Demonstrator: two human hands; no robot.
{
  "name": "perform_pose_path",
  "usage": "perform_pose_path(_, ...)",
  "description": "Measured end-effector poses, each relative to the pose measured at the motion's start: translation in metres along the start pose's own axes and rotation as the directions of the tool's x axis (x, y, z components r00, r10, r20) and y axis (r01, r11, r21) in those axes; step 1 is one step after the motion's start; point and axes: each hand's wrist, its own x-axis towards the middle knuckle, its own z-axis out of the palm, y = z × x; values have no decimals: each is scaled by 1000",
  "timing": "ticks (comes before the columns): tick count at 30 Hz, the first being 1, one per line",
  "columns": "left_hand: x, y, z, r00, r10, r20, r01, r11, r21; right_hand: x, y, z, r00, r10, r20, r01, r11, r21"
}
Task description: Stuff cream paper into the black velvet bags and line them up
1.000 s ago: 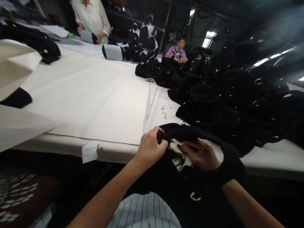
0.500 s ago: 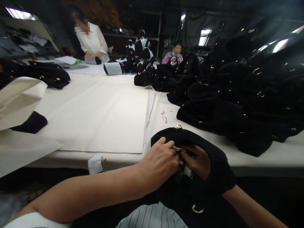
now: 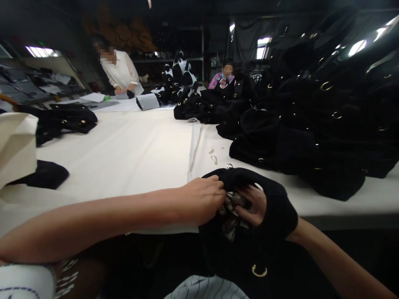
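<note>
material, cream and folded, rises at the left edge, with black items just beside it on the pale table. farther back stands a person in a white shirt, a grey-and-black piece lying near. the left hand has its fingers curled tight over the rim of a black bag, held at the table's front edge. the right hand reaches into the bag's opening, fingers against the crumpled lining; i cannot tell whether it pinches that. a gold ring shows low on the bag. at right, more dark bags lie heaped on the table.
</note>
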Motion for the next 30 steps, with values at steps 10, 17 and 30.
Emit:
perform_pose_path(10, -16, -4, 27, 804, -374, -462, -28, 753, -658, 5, -12, 20, 924, -231, -305, 193, 970, -150)
perform_pose_path(17, -8, 19, 49, 736, -196, -648, -204, 849, -488, 33, -31, 39, 848, -479, -226, 366, 839, -403)
perform_pose_path(30, -59, -20, 129, 314, -855, -412, 138, 471, -871, 5, -47, 45, 949, 114, -292, -154, 981, -118)
